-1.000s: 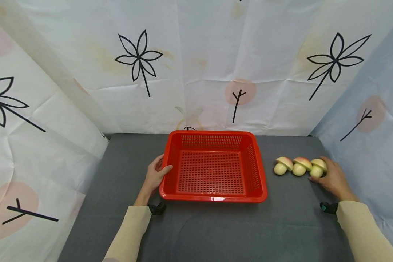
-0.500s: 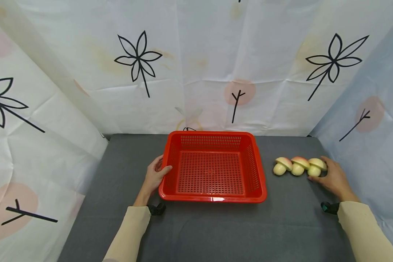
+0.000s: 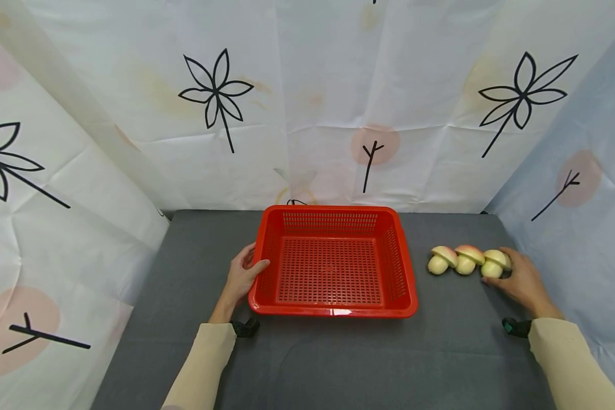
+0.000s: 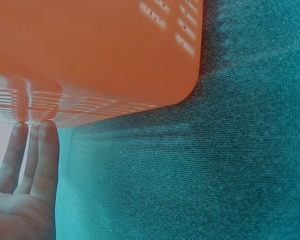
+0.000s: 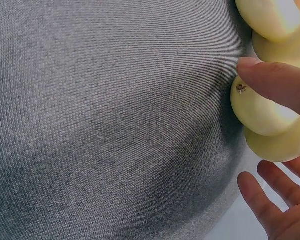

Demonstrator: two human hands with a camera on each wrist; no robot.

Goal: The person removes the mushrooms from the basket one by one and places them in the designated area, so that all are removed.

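My left hand (image 3: 241, 276) holds the left side of a red perforated plastic basket (image 3: 333, 312), thumb over its rim. In the left wrist view, straight fingers (image 4: 46, 150) touch the outer wall of the basket (image 4: 100, 50); the thumb is out of sight there. Three pale yellow toy mushrooms stand in a row: a left one (image 3: 439, 262), a middle one (image 3: 467, 262) and a right one (image 3: 492, 267), their caps partly blushed pink. My right hand (image 3: 525, 282) spans the right mushroom (image 5: 260, 107), thumb against its stem, fingers around the cap's far side.
The mushrooms are on a dark grey cloth-covered table (image 3: 338, 359), right of the basket. A white printed curtain (image 3: 318, 102) hangs behind the table's far edge, with more such cloth at both sides. Each wrist wears a black band (image 3: 516, 326).
The right and middle mushrooms have shifted slightly left. Fingers of my right hand have moved a little at the right mushroom's cap. My left hand and the basket stay put.
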